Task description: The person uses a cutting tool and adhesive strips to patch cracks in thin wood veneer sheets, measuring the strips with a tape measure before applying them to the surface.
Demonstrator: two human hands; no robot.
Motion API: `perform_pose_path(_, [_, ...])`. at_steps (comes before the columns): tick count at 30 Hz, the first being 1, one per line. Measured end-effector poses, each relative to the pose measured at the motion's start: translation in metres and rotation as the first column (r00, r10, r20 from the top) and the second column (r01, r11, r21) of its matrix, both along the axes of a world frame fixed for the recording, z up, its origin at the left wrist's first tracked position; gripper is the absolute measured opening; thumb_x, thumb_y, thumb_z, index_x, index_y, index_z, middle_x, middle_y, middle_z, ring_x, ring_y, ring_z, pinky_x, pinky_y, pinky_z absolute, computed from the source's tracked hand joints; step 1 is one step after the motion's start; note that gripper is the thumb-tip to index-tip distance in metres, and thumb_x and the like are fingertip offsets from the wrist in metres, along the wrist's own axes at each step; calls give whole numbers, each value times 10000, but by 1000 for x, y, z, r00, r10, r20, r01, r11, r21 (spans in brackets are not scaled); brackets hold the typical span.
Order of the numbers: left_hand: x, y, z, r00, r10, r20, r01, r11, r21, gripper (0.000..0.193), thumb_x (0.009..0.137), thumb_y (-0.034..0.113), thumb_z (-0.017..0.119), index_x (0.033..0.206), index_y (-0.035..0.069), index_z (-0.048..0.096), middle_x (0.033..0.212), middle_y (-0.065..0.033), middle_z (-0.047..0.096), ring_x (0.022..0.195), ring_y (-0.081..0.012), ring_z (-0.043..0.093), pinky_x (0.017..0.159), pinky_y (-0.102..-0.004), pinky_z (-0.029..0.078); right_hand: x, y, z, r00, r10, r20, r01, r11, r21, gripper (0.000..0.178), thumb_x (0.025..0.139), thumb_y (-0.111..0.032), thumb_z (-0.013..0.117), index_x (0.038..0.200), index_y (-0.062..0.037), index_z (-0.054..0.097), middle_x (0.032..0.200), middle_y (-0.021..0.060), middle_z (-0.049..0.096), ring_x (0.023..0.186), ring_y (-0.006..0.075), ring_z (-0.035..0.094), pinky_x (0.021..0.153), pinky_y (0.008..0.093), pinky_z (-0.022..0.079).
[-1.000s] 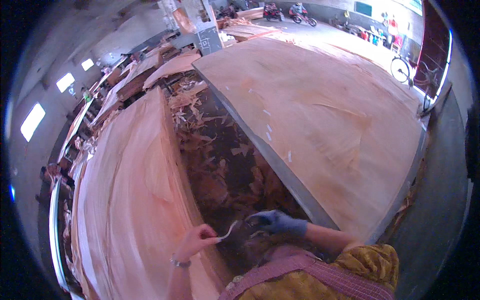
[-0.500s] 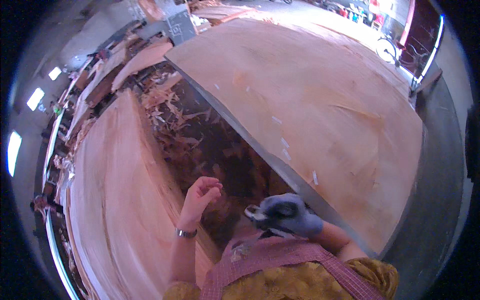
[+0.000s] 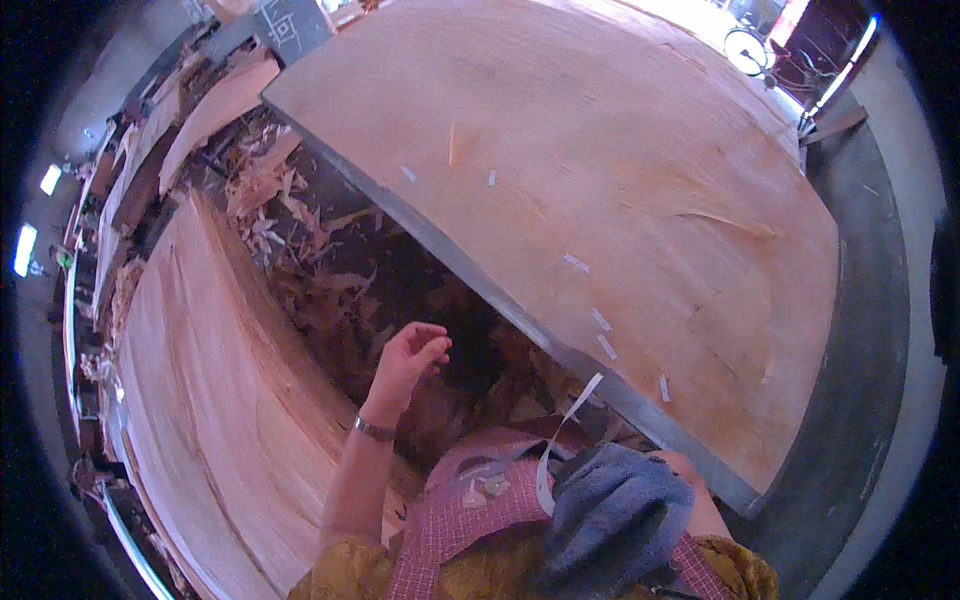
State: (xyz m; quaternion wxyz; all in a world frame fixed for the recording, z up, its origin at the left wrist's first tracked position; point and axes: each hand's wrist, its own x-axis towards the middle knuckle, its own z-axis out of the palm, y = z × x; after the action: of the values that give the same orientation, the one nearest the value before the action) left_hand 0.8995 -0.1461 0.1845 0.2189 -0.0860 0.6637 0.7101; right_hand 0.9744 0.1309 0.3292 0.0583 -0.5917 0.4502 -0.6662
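My left hand (image 3: 408,365), bare with a metal watch at the wrist, hangs over the dark gap between two wide wood surfaces. Its thumb and fingers are curled together; anything between them is too small to make out. My right hand (image 3: 625,510), in a grey-blue glove, is raised close in front of my apron, its fingers closed. From beside it a narrow white strip of tape (image 3: 548,465) curves up towards the table edge. To the right lies a broad, thin wood veneer sheet (image 3: 620,130) with several short white tape pieces (image 3: 601,320) stuck on it.
The veneer rests on a grey-edged table (image 3: 430,232). A stack of veneer sheets (image 3: 190,370) stands at left. Torn veneer scraps (image 3: 270,190) litter the gap. More wood sheets (image 3: 215,120) lie at far left; a bicycle (image 3: 747,50) stands at the far right.
My right hand has come up closer to me, and the white strip now shows stretched out beside it. My left hand has moved slightly up. The view has shifted.
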Motion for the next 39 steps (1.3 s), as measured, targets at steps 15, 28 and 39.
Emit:
perform_pose_path(15, [-123,-43,-59,981,189,-33,-191,980,-64,212,924,199,670,1076,56,634,951,-13,684,808,-83,626,689,-233,485,-193,-22,-233,210,-907,366,248,411,877,280,948,-154,588,1187,-9,570,946,124,674,788,224,657,654,377,524])
perform_pose_path(28, [-280,10,-172,580,-546,-605,-297,550,-780,288,832,40,546,1099,68,652,1077,-97,655,992,-281,643,807,-424,516,-299,-74,-324,696,-165,-699,645,-284,710,259,984,-247,453,1150,-55,506,746,129,689,623,331,677,520,468,498])
perform_pose_path(39, [-271,27,-182,757,-522,-393,-216,368,-904,524,734,332,779,1180,113,611,1220,-19,601,1136,-185,564,919,-419,425,-225,-30,-306,756,-233,-611,536,-315,783,381,940,-189,462,1237,49,459,767,186,686,607,343,670,526,490,494])
